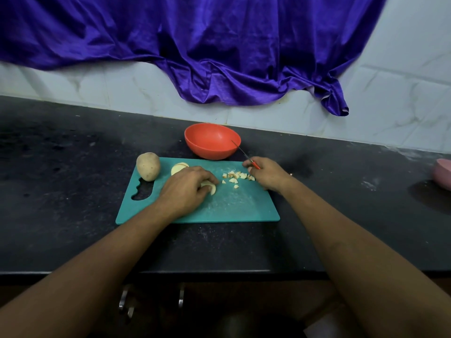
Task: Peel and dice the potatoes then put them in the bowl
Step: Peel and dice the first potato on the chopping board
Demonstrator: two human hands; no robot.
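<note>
Closest to you, below the front edge of the dark desk, two metal handles show between your forearms. Both arms reach forward over the desk to the teal cutting board, which lies flat with its cut-out grip on the left.

Your left hand rests palm down on the board, fingers curled over a few potato slices and pressing them against the surface; only their right edges show past your fingertips. Your right hand sits at the board's right edge, fingers wrapped around the red handle of a small knife. The thin blade points up and away toward the bowl, clear of the board.

Between your two hands lies a loose scatter of diced potato pieces, some with skin on their edges. Just beyond your left hand sits another short stack of round slices. At the far left corner of the board stands a whole unpeeled potato, half on the board and half over its edge.

Just behind the board stands the red bowl, upright on the desk, and nothing shows inside it. A pink object sits at the far right edge of the desk, cut off by the frame. Behind everything rises a pale tiled wall with a purple cloth draped across it.
</note>
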